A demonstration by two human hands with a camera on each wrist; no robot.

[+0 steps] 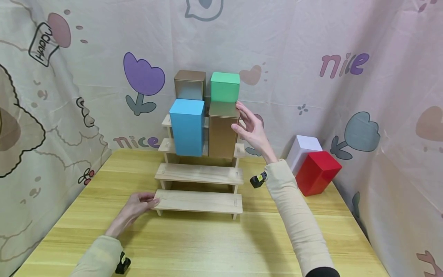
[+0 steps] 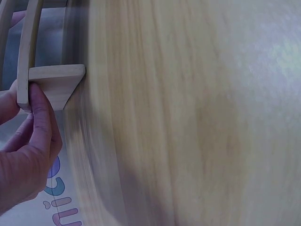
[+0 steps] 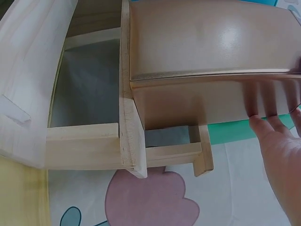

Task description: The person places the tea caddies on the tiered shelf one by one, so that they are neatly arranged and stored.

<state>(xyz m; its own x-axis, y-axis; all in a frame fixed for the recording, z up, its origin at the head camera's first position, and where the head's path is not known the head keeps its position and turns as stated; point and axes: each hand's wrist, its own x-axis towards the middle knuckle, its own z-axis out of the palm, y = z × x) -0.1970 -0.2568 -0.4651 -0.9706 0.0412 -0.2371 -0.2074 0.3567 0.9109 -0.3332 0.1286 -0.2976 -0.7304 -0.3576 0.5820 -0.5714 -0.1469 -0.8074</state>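
A tiered wooden shelf stand (image 1: pixel 199 174) stands on the table. My left hand (image 1: pixel 137 207) pinches the left end of its lowest step (image 2: pixel 24 70), thumb on one face and fingers on the other. On an upper step stands a brown metallic box (image 1: pixel 223 132), upright, beside a blue box (image 1: pixel 187 129). My right hand (image 1: pixel 254 130) is at the brown box's right side; in the right wrist view its fingertips (image 3: pixel 256 123) touch the side face, fingers fairly straight. Behind these, a green box (image 1: pixel 225 86) and another brown box (image 1: pixel 190 84) stand higher; their lower parts are hidden.
A red box (image 1: pixel 317 173) and a white box (image 1: pixel 302 152) are at the table's right edge, the red one partly covering the white. The two lower steps hold no boxes. A printed cloth (image 1: pixel 277 34) hangs behind the wooden table (image 1: pixel 194 246).
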